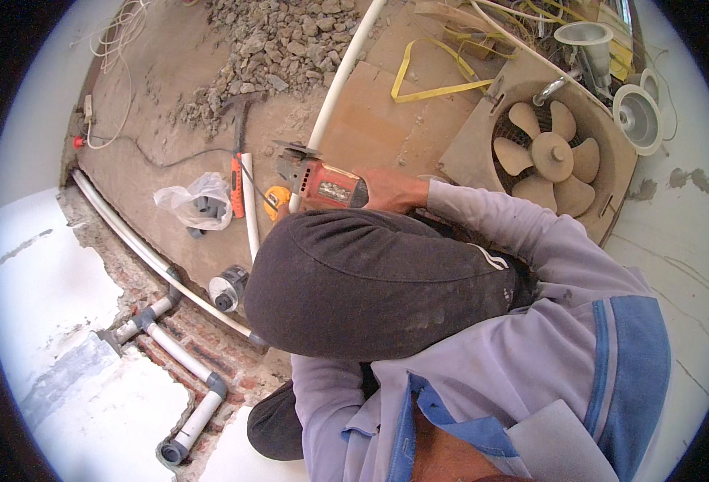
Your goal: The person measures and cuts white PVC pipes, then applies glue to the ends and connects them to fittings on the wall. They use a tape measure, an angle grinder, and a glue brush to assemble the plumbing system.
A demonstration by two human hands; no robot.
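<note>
My right hand (395, 189) is wrapped round the rear body of a red and black angle grinder (330, 185). The grinder's thin dark disc (297, 150) lies across a long white pipe (345, 76); whether it touches the pipe I cannot tell. My left sleeve (326, 414) runs behind my bent knee (370, 281), which hides the left hand. Just left of the grinder lie a yellow tape measure (276, 199) and a short white pipe (250, 205). Beside them is a hammer (237, 181) with an orange-red handle.
A plastic bag of grey fittings (198, 201) and a white-and-black container (228, 289) are on the left. White pipes with grey elbows (182, 353) sit in the broken wall. Rubble (282, 40) is heaped far off; a dusty fan (551, 157) stands right. A cable (174, 161) crosses the floor.
</note>
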